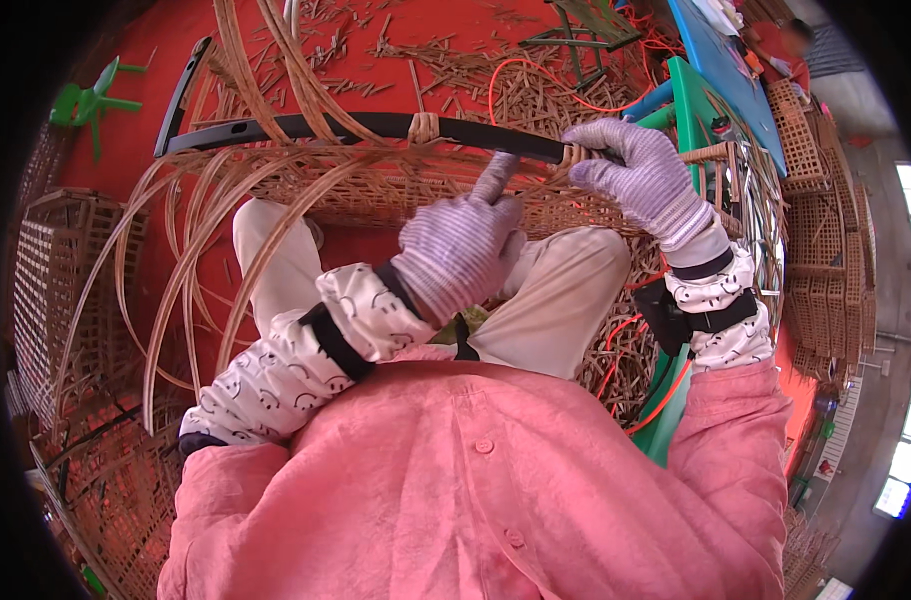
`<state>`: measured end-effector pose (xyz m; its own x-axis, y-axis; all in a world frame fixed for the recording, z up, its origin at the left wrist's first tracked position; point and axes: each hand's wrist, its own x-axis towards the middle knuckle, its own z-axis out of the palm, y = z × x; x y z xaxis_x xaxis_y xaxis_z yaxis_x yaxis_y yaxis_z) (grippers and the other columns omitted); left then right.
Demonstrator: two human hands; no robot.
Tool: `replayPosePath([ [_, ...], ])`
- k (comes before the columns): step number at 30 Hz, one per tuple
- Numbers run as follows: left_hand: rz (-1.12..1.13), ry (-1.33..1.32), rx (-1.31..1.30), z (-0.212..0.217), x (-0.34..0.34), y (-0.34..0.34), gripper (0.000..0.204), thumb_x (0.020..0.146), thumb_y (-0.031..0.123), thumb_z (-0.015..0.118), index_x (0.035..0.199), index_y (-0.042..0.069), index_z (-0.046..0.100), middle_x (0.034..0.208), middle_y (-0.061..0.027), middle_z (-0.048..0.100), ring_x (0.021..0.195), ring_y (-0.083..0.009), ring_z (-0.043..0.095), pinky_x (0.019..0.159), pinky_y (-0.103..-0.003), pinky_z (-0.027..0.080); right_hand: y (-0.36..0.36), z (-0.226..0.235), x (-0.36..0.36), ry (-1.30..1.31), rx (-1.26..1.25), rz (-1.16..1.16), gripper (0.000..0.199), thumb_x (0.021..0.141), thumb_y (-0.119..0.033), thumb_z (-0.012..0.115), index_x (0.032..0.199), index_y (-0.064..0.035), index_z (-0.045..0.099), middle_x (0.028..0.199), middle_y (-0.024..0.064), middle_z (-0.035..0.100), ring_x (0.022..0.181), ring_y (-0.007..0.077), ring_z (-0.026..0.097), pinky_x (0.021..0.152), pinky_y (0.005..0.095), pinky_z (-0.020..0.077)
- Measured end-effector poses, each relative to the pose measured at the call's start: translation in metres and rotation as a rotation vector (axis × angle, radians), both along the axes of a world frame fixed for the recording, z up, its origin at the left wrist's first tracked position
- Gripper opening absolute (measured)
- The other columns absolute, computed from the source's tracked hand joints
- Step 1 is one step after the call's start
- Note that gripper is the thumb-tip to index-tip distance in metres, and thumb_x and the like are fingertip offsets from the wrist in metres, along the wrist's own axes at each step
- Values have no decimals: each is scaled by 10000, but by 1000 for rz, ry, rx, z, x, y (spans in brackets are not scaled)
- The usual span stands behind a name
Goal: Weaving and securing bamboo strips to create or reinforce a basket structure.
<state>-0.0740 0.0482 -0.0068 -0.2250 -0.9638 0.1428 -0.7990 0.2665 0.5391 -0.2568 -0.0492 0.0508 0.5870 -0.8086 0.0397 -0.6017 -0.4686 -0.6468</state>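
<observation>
A black curved bar (pixel 376 126) runs across the top of a woven basket (pixel 376 190) in front of my knees. Pale rattan strips are wrapped around it in places. My right hand (pixel 656 185), in a striped lilac glove, pinches the rattan strip (pixel 574 156) wound at the bar's right end. My left hand (pixel 458 248), gloved alike, is lower and nearer the middle. Its index finger stretches up to the bar's lower edge, while its other fingers curl inward, partly hidden. Long loose rattan strips (pixel 191 255) arch over the basket's left side.
Cut strip scraps (pixel 456 80) litter the red floor (pixel 356 30). A green stool (pixel 98 103) stands far left, above stacked woven baskets (pixel 51 290). On the right are a green panel (pixel 688 110), a blue board (pixel 731 75), an orange cord (pixel 521 62) and more baskets (pixel 826 240). A person (pixel 784 55) is at upper right.
</observation>
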Motion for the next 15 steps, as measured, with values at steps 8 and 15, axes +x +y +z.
replayPosePath([
  [8,37,193,63,-31,-5,-2,197,708,244,649,736,62,580,1278,-86,453,605,-258,609,555,-364,493,-8,-3,-3,-88,125,82,298,707,-99,709,984,-29,622,812,58,613,739,102,559,684,251,460],
  [15,-157,1179,458,-22,-15,-15,147,767,89,650,806,49,514,759,27,486,641,-61,483,547,-189,411,-4,4,5,-42,102,54,284,717,-76,696,981,-10,619,812,42,601,747,95,550,699,244,462],
])
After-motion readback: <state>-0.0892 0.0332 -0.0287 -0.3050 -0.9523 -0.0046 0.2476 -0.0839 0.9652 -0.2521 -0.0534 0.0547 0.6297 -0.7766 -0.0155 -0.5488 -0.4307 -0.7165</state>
